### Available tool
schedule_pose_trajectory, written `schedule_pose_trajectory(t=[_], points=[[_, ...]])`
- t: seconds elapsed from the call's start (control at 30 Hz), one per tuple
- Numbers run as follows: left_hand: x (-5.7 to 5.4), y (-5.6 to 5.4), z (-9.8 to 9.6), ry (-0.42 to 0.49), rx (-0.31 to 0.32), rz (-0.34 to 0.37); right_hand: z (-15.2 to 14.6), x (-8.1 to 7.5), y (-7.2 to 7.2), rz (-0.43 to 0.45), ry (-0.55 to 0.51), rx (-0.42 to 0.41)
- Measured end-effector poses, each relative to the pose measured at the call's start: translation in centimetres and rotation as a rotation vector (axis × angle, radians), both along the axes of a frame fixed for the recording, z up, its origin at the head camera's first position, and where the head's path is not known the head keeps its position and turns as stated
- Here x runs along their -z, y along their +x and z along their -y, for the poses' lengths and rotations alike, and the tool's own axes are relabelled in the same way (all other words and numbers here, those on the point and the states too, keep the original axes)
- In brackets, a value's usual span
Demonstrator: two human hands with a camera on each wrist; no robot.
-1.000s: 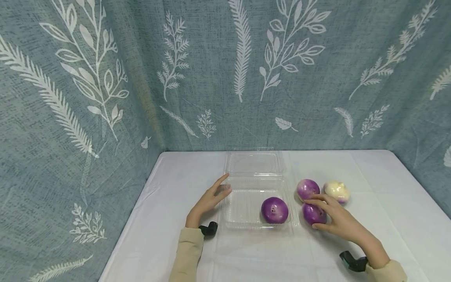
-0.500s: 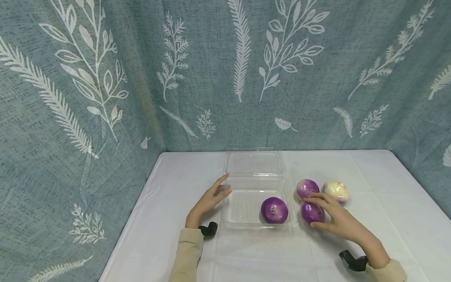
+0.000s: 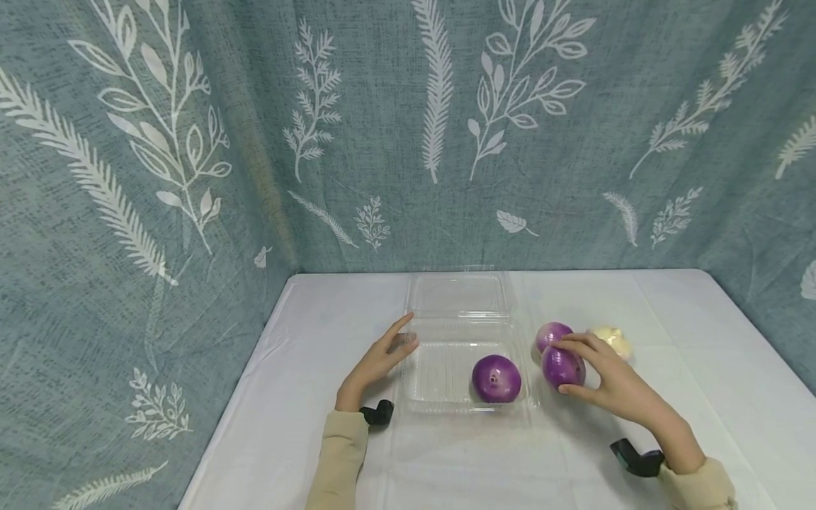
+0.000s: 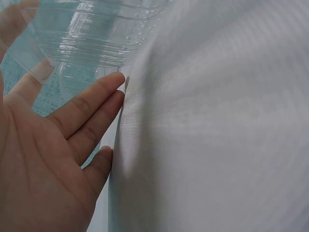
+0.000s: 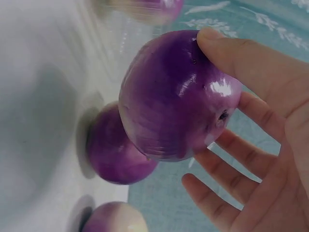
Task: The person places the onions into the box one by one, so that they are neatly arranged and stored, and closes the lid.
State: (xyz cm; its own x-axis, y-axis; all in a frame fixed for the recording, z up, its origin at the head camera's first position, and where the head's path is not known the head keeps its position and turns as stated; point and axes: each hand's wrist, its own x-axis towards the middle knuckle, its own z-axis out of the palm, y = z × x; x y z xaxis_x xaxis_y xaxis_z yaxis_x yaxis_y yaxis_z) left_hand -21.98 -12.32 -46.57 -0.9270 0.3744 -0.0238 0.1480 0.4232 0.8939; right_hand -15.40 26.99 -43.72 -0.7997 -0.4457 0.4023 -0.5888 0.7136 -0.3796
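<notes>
My right hand [image 3: 615, 379] grips a glossy purple turnip [image 3: 564, 368] between thumb and fingers; in the right wrist view the turnip [image 5: 174, 96] hangs above the table, its dark scar facing the palm. Behind it lie a second purple turnip [image 3: 550, 331], partly covered, and one with its cream side [image 3: 613, 341] up. An open clear plastic clamshell box [image 3: 436, 375] stands left of them, with one purple turnip [image 3: 496, 380] in its near right corner. My left hand [image 3: 376, 365] rests at the box's left side, fingers extended; the left wrist view shows some fingers behind the clear plastic.
The box's clear lid [image 3: 459, 294] lies folded back toward the curtain. A white cloth covers the table [image 3: 676, 368]. A teal leaf-patterned curtain [image 3: 382, 142] hangs behind and at the sides. Black wrist cameras [image 3: 637, 459] sit close to the tabletop.
My right hand has closed round the near turnip and raised it slightly; it now overlaps more of the turnip behind. My left hand and the box have stayed put.
</notes>
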Motion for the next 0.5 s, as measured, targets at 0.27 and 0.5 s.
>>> schedule_pose_trajectory(t=[0.27, 0.5], points=[[-0.3, 0.0, 0.0, 0.000, 0.008, 0.019, 0.5, -0.6, -0.5, 0.004, -0.022, 0.018], [2.6, -1.5, 0.3, 0.024, -0.015, 0.009, 1.2, -1.0, -1.0, 0.005, -0.049, 0.025]])
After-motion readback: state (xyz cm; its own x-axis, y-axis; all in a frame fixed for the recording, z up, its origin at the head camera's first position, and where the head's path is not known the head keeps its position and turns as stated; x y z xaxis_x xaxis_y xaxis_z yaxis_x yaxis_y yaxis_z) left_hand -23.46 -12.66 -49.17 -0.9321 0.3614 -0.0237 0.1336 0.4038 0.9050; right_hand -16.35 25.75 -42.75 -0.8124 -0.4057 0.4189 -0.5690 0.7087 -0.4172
